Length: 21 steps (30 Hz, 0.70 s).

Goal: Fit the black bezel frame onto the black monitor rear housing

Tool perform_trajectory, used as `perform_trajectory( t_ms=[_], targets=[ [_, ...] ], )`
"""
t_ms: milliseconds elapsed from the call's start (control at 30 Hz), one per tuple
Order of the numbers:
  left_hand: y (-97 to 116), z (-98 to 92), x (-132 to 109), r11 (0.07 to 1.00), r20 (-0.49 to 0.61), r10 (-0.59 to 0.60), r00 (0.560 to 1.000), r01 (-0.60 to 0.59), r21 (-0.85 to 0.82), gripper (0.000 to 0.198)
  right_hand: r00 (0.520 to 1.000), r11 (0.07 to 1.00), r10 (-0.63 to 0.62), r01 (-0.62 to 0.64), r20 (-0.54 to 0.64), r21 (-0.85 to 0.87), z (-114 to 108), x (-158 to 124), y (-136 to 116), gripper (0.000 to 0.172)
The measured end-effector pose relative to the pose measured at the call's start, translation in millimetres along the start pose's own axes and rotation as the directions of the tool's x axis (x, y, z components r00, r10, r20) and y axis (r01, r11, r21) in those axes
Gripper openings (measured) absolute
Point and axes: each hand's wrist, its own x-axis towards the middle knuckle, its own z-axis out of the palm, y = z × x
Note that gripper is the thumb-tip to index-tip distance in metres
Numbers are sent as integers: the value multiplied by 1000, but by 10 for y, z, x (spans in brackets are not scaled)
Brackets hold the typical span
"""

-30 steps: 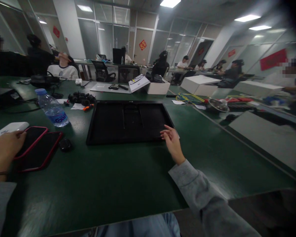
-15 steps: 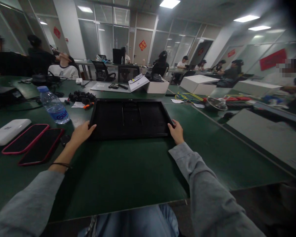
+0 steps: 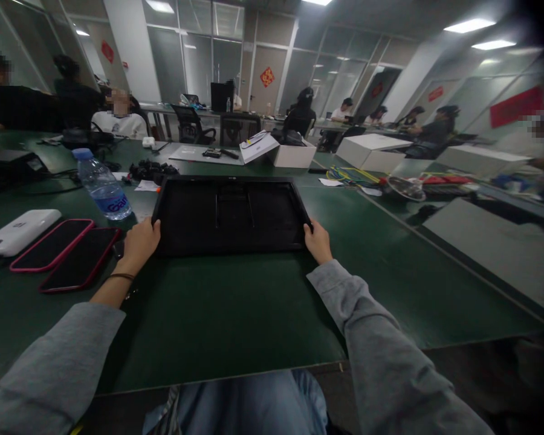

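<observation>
Both hands grip a black rectangular tray-like panel (image 3: 185, 217) by its two short sides. It has a raised rim, two thin upright lines near its middle and a small light mark on its far edge; its exact kind is unclear. My left hand (image 3: 140, 241) closes on the left rim, thumb on top. My right hand (image 3: 318, 241) pinches the right rim near the front corner. The undersides of the fingers are hidden. The panel is low over the green tabletop (image 3: 236, 320); whether it touches cannot be made out.
Left of the panel are a water bottle (image 3: 106, 193), two red-edged phones (image 3: 79, 260) and a white device (image 3: 20, 232). Black cables (image 3: 152, 171) lie behind it. An opened white box (image 3: 294, 156) and a metal bowl (image 3: 407, 188) sit farther off. Several people are beyond.
The panel has shifted left and slightly toward the far side, with both hands still on it. My left hand has moved left along with it. The view has tilted a little.
</observation>
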Motion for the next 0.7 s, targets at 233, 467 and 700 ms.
perform_trajectory(
  t_ms=[233, 467, 700],
  targets=[
    [145, -298, -109, 976, -375, 53, 925, -128, -178, 48, 946, 987, -152, 160, -288, 4, -223, 35, -176, 55],
    [67, -271, -37, 969, -389, 49, 920, -139, -205, 45, 948, 983, -166, 180, -270, 28, -196, 55, -186, 53],
    [-58, 3, 78, 990, -65, 36, 997, -44, -134, 45, 997, 999, -45, 46, -56, 15, 34, 92, 129, 48]
  ],
)
